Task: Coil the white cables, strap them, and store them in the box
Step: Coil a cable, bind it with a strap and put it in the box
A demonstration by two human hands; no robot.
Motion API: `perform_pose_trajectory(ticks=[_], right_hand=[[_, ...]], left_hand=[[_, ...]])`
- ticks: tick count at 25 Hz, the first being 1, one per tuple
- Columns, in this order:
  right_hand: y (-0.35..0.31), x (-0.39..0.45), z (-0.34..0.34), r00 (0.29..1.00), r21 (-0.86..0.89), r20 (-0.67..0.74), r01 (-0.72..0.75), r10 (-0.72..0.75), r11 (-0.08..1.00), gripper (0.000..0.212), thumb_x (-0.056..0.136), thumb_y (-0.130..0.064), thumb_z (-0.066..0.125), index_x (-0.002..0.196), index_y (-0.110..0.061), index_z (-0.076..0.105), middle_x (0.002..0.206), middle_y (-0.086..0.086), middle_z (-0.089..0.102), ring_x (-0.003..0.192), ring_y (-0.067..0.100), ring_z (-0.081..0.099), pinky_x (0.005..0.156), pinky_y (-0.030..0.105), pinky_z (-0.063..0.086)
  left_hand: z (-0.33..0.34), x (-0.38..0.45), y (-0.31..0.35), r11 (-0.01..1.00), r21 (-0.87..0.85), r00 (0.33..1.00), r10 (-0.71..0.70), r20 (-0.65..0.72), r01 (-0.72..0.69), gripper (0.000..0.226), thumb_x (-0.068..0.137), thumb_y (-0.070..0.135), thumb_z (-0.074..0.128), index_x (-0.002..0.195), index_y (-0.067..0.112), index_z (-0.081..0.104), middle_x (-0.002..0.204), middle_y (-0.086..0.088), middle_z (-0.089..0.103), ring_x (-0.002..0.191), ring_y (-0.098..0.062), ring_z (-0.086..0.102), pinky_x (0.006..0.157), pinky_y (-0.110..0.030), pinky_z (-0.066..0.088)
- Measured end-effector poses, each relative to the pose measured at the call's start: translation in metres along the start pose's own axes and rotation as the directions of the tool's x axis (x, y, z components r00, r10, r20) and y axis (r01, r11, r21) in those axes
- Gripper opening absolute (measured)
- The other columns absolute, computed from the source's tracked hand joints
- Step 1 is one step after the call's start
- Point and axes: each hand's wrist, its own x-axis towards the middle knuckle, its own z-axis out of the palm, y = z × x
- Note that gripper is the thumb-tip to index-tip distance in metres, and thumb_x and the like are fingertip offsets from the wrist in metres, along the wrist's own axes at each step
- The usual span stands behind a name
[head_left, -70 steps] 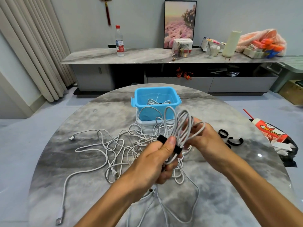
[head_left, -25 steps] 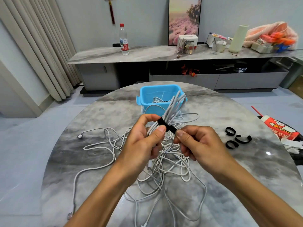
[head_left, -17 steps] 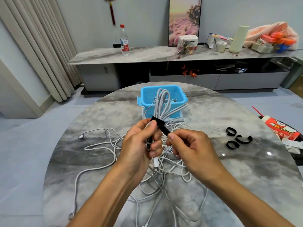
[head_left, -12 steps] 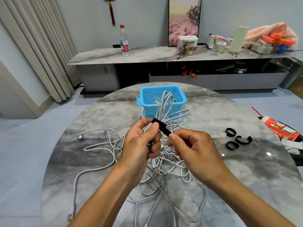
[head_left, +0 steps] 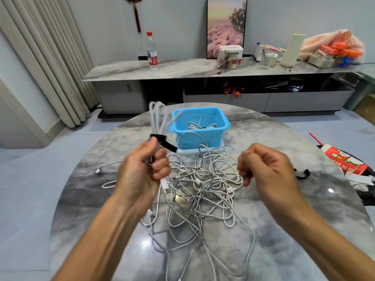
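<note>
Head view: a person stands over a round marble tabletop [head_left: 304, 230], both forearms reaching in.
Left hand [head_left: 142, 171]: grip curled round the lower end of a coiled white cable [head_left: 157, 116], which stands up out of the fist, to the left of the box.
Strap [head_left: 163, 141]: black band round the coil just above the thumb, with a loose tail sticking out toward the box; whether it is fully fastened I cannot tell.
Right hand [head_left: 265, 166]: fingers curled in, apart from the coil, nothing visible in its grip.
Box [head_left: 199, 126]: blue, open-topped, at the far side of the tabletop, with at least one strapped cable already inside.
Loose cables [head_left: 203, 191]: a tangled white heap between the hands and the box, plugs poking out here and there.
Spare straps [head_left: 302, 173]: black, partly hidden behind the right hand.
Handling, as a judgement: the coil is light, limp and springy, so its loops will likely spread if the band is slack; it is best held at the strapped waist, not by a single loop or plug.
Slip risk: the smooth sheath may slide through a loose hold.
Next need: press the tail down, then drop the bundle into the box.
</note>
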Motion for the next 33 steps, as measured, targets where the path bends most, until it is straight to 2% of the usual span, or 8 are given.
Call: perform_pose_trajectory(ticks=[6, 9, 11, 19, 25, 29, 31, 33], right_hand=[[-0.005, -0.009, 0.013, 0.992, -0.125, 0.11, 0.069, -0.055, 0.99, 0.013, 0.086, -0.035, 0.065, 0.081, -0.023, 0.069, 0.077, -0.001, 0.068, 0.063, 0.014, 0.057, 0.056, 0.04, 0.048], [-0.007, -0.018, 0.03, 0.978, -0.161, -0.011, 0.205, -0.21, 0.965, 0.006, 0.082, -0.031, 0.072, 0.083, -0.026, 0.069, 0.079, -0.005, 0.067, 0.057, 0.011, 0.054, 0.055, 0.026, 0.045], [-0.01, -0.019, 0.036, 0.975, -0.117, -0.057, 0.206, -0.213, 0.972, 0.006, 0.079, -0.031, 0.075, 0.079, -0.025, 0.072, 0.072, -0.004, 0.068, 0.054, 0.015, 0.055, 0.053, 0.031, 0.046], [-0.014, -0.022, 0.043, 0.982, 0.202, -0.07, -0.161, 0.178, 0.966, 0.005, 0.079, -0.019, 0.079, 0.076, -0.023, 0.079, 0.064, 0.002, 0.072, 0.051, 0.009, 0.059, 0.047, 0.025, 0.049], [-0.018, -0.025, 0.04, 0.925, 0.329, 0.067, -0.375, 0.375, 0.866, 0.009, 0.082, -0.019, 0.075, 0.083, -0.012, 0.08, 0.075, 0.004, 0.073, 0.059, 0.01, 0.058, 0.05, 0.026, 0.051], [-0.016, -0.025, 0.036, 0.909, 0.346, 0.123, -0.416, 0.399, 0.841, 0.013, 0.087, -0.018, 0.07, 0.089, -0.009, 0.08, 0.079, 0.005, 0.07, 0.066, 0.011, 0.055, 0.053, 0.025, 0.049], [-0.015, -0.025, 0.035, 0.909, 0.356, 0.162, -0.416, 0.384, 0.837, 0.012, 0.084, -0.022, 0.072, 0.087, -0.014, 0.081, 0.073, -0.002, 0.068, 0.064, 0.006, 0.053, 0.054, 0.023, 0.047], [-0.015, -0.026, 0.037, 0.898, 0.377, 0.203, -0.441, 0.391, 0.815, 0.013, 0.077, -0.03, 0.074, 0.082, -0.021, 0.081, 0.066, -0.011, 0.065, 0.057, 0.0, 0.052, 0.052, 0.02, 0.044]], left_hand=[[0.009, -0.008, -0.011, 0.995, 0.028, 0.984, -0.095, 0.154, 0.092, 0.011, 0.089, 0.016, 0.054, 0.079, 0.016, 0.048, 0.063, 0.002, 0.037, 0.044, -0.005, 0.028, 0.036, -0.014, 0.022], [0.016, -0.011, -0.028, 0.988, 0.138, 0.985, -0.093, 0.146, 0.073, 0.006, 0.092, 0.016, 0.054, 0.097, 0.013, 0.051, 0.063, 0.0, 0.036, 0.045, -0.007, 0.027, 0.038, -0.016, 0.021], [0.017, -0.012, -0.032, 0.979, 0.203, 0.993, -0.04, 0.115, 0.016, 0.008, 0.094, 0.014, 0.053, 0.102, 0.013, 0.05, 0.061, 0.0, 0.038, 0.044, -0.008, 0.029, 0.038, -0.017, 0.022], [0.02, -0.018, -0.04, 0.889, 0.416, 0.968, 0.1, 0.23, -0.19, 0.015, 0.096, 0.014, 0.057, 0.105, 0.018, 0.046, 0.055, 0.005, 0.038, 0.045, -0.01, 0.029, 0.041, -0.018, 0.027], [0.015, -0.017, -0.043, 0.785, 0.53, 0.929, 0.15, 0.339, -0.32, 0.017, 0.091, 0.024, 0.054, 0.105, 0.025, 0.045, 0.064, 0.014, 0.056, 0.049, -0.004, 0.041, 0.049, -0.015, 0.035], [0.012, -0.017, -0.043, 0.672, 0.651, 0.924, 0.142, 0.355, -0.354, 0.023, 0.089, 0.041, 0.056, 0.106, 0.032, 0.044, 0.072, 0.006, 0.053, 0.055, -0.013, 0.039, 0.055, -0.032, 0.032], [0.011, -0.018, -0.042, 0.619, 0.679, 0.906, 0.142, 0.399, -0.396, 0.018, 0.094, 0.038, 0.052, 0.107, 0.033, 0.041, 0.071, 0.015, 0.057, 0.055, -0.006, 0.044, 0.055, -0.026, 0.035], [0.011, -0.021, -0.042, 0.481, 0.752, 0.889, 0.159, 0.43, -0.45, 0.015, 0.096, 0.037, 0.048, 0.108, 0.036, 0.038, 0.077, 0.017, 0.062, 0.062, -0.003, 0.054, 0.058, -0.02, 0.041]])
